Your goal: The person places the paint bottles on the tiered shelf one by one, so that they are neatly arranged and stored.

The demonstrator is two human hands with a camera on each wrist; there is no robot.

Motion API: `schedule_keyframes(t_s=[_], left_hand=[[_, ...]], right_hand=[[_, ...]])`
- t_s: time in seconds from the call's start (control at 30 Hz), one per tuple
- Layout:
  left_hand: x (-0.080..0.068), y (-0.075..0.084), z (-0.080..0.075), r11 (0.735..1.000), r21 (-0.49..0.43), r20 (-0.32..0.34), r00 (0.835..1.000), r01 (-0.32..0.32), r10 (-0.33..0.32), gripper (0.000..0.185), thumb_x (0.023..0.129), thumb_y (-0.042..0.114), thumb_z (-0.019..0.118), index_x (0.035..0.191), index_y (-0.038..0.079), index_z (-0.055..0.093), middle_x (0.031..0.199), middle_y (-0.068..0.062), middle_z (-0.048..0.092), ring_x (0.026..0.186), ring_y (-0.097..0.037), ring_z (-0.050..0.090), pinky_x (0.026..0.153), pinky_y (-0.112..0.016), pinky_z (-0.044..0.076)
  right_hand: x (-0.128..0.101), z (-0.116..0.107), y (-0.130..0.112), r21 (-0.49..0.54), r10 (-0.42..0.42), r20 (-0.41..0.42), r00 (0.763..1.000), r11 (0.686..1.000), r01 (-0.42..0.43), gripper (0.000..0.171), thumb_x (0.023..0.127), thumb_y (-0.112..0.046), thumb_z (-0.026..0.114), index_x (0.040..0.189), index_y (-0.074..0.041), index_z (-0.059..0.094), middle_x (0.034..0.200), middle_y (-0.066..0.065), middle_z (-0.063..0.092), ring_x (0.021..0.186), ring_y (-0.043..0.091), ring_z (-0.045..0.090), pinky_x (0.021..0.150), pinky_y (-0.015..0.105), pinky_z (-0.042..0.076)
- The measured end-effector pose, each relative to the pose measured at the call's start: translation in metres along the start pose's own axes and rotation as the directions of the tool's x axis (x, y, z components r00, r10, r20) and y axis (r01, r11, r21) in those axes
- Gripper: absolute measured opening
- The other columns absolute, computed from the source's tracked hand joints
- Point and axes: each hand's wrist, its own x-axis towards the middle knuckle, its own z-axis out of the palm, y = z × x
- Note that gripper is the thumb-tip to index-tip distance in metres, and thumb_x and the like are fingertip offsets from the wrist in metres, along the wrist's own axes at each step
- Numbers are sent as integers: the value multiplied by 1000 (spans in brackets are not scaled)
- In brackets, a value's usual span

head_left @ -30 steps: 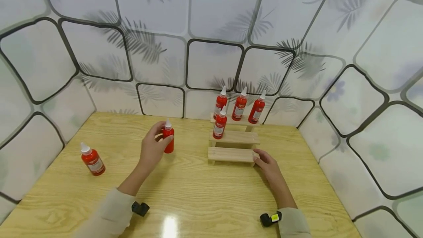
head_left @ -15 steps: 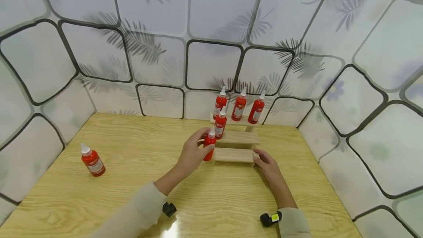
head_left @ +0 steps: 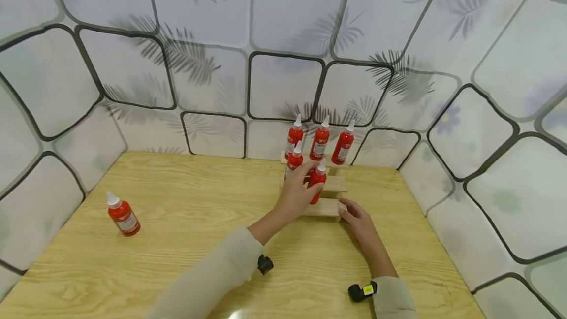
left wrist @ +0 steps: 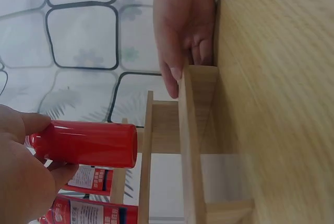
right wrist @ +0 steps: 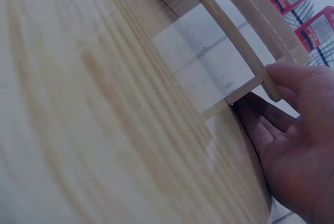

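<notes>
In the head view my left hand (head_left: 293,195) grips a red squeeze bottle (head_left: 317,180) with a white pointed cap, upright. The bottle is held in the air above the lowest step of a three-tier wooden stand (head_left: 327,207); its bare base shows in the left wrist view as a red cylinder (left wrist: 99,144). My right hand (head_left: 361,223) holds the right end of the lowest step, thumb on the board and fingers behind the leg (right wrist: 245,89). Another red bottle (head_left: 294,160) stands on the middle step's left side, partly hidden by my left hand.
Three matching bottles stand along the top step, among them the right one (head_left: 343,147). A further red bottle (head_left: 124,218) stands alone on the wood-grain table (head_left: 177,191) at the left. Patterned walls (head_left: 208,82) enclose the table at the back and sides.
My left hand has carried the red bottle rightward from the table's middle to the stand's front, passing before the middle-step bottle. My right hand has stayed at the stand's right end.
</notes>
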Motion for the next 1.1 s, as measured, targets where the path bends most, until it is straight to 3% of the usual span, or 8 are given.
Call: schedule_keyframes(t_s=[0.2,0.33,0.43,0.53,0.7,0.93,1.1], left_hand=[[21,7,14,997,79,-29,999,-22,25,52,98,18,68,147,17,50,144,-4,55,129,-20,56,105,-39,51],[30,6,22,991,128,-44,998,-36,42,52,99,19,66,147,16,49,144,-5,55,132,-21,54,108,-41,49],[35,3,28,989,137,-51,997,-46,54,50,100,16,65,147,13,48,144,-7,55,133,-22,52,110,-41,47],[40,-1,34,990,140,-69,997,-26,36,50,100,14,63,147,13,47,145,-7,53,135,-23,50,111,-41,45],[43,-2,39,992,125,-120,993,30,-15,51,100,11,62,148,11,45,143,-9,53,133,-25,51,110,-43,46],[46,-2,40,991,129,-181,983,46,-23,49,101,10,60,147,14,46,143,-8,53,133,-23,51,112,-40,44],[47,-5,43,986,164,-201,980,34,0,49,100,10,60,147,12,46,141,-9,54,131,-23,52,111,-38,45]], right_hand=[[-1,-2,-1,28,6,-5,1000,1000,-6,55,100,-37,64,147,-13,51,155,10,45,142,25,41,101,21,47],[-2,-2,-2,46,13,2,1000,999,-13,55,100,-35,64,148,-12,50,156,10,44,141,23,41,95,13,45],[-1,-2,-1,47,27,10,1000,999,-28,54,101,-32,62,149,-11,48,158,11,41,145,23,36,104,19,42],[0,-2,-1,49,41,18,999,998,-42,54,102,-28,61,150,-9,47,160,13,37,149,26,31,116,35,37],[0,0,-2,50,36,17,999,998,-37,54,101,-31,62,149,-10,48,162,13,34,152,29,25,121,48,28],[1,2,-1,52,-4,7,1000,999,4,56,99,-35,65,147,-10,51,161,12,36,152,29,27,121,45,30],[2,1,2,49,-5,1,1000,999,5,54,99,-35,65,146,-10,52,158,10,41,147,26,35,108,25,43]])
